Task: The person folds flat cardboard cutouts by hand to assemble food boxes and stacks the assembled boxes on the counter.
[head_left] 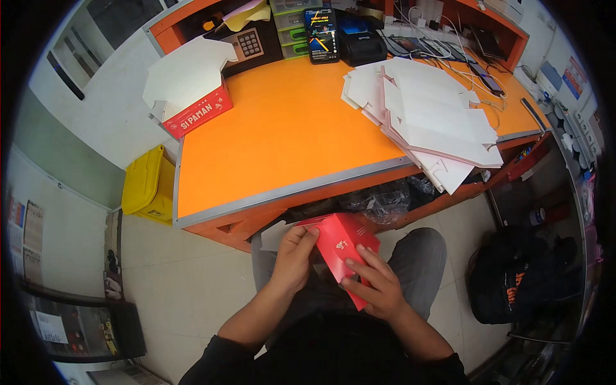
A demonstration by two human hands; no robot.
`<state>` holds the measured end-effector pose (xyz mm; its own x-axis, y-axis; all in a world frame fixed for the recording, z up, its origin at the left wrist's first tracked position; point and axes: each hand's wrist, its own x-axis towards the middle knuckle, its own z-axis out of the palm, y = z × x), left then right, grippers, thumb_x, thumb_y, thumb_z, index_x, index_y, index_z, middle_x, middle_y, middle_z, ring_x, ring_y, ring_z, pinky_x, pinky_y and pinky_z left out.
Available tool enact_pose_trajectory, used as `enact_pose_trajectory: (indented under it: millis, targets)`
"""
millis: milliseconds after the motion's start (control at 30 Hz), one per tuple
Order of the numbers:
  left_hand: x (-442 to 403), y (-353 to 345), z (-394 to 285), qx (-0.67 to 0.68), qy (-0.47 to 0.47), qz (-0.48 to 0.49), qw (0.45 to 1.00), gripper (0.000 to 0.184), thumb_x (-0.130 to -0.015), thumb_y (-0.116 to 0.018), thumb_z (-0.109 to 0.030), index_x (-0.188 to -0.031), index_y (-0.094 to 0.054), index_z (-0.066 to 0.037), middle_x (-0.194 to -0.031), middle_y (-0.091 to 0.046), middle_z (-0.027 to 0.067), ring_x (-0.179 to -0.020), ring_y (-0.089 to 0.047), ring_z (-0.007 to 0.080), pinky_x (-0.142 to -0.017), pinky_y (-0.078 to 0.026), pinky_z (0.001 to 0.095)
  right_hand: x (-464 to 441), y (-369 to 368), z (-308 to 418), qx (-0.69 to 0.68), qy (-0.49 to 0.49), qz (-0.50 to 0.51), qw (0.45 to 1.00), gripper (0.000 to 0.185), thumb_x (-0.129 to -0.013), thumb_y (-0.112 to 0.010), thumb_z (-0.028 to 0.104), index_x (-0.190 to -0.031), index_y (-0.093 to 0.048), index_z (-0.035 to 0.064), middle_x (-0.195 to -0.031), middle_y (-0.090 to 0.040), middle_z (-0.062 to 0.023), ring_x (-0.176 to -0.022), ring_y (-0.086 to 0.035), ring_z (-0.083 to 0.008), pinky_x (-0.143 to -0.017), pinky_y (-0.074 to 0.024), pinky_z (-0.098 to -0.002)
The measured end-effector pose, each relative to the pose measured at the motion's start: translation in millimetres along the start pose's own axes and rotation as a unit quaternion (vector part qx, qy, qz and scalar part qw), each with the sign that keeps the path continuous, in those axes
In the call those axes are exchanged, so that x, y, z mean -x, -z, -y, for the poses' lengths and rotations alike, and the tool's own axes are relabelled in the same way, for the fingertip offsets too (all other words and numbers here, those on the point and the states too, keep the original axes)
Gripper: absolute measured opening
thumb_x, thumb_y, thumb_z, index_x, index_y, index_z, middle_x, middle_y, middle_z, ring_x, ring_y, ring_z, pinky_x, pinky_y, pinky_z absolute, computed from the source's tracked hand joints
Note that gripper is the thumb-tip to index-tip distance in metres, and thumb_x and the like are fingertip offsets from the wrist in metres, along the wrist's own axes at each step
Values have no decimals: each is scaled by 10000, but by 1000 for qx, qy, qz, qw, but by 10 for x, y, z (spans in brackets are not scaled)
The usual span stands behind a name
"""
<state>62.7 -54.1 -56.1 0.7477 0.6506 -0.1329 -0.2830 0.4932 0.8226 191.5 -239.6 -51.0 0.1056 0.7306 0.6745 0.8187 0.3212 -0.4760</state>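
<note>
A red cardboard box (pixel 335 242), partly folded and printed with a small white figure, is held above my lap between both hands. My left hand (pixel 294 256) pinches its left edge near the top, thumb on the red face. Across the lower right of the box lies my right hand (pixel 375 282), its fingers spread over the red side and gripping it. A white flap (pixel 274 235) sticks out beyond my left hand. The inside of the box and my fingertips behind it are hidden.
On the orange table (pixel 276 128) stand a folded red-and-white box (pixel 199 114) and a stack of flat white cardboard blanks (pixel 436 109). A phone (pixel 321 35) leans upright at the back, beside a black device (pixel 360 42). A yellow bin (pixel 146 183) stands left, a black bag (pixel 507 282) right.
</note>
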Motion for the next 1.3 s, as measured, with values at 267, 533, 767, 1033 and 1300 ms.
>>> enact_pose_trajectory:
  millis: [267,533,767,1033,1300]
  targets:
    - [145,-178,257,0,-50,-2,999,218,-1071,-599,-111,-1257,-637,-4,-1200,-719,87,-1068,-675,142,-981,-530,321,-56,-154,91,-117,-172,-244,947,424,-985,-533,-12,-1396,-612,52,-1345,-634,-272,-1263,-611,-456,-1085,-477,-506]
    - [110,-166,271,-10,4,49,999,190,-1040,-628,-54,-1229,-646,-35,-1172,-722,83,-1076,-686,147,-944,-560,327,-120,0,-27,77,-62,-8,995,687,-863,-719,556,-1344,-683,66,-1397,-596,-203,-1240,-576,-420,-1049,-475,-493]
    - [135,-193,312,-14,66,90,994,181,-1057,-609,-82,-1229,-649,-44,-1127,-720,60,-981,-706,138,-838,-580,295,-26,-57,-13,85,-113,-14,990,687,-788,-825,397,-1400,-661,131,-1500,-536,-190,-1313,-543,-398,-1088,-454,-490]
    - [170,-339,334,35,83,73,993,216,-1077,-575,-98,-1283,-620,-51,-1184,-699,65,-1050,-696,142,-878,-588,299,14,-132,-61,77,-144,-18,986,648,-856,-778,402,-1428,-645,128,-1521,-513,-202,-1262,-536,-413,-1070,-438,-505]
    - [248,-341,433,-2,145,74,987,265,-1098,-544,-139,-1354,-583,-80,-1277,-663,55,-1169,-661,150,-953,-569,304,-20,-158,-101,130,-184,-13,974,711,-947,-644,533,-1502,-570,96,-1517,-508,-205,-1190,-523,-397,-1055,-419,-506]
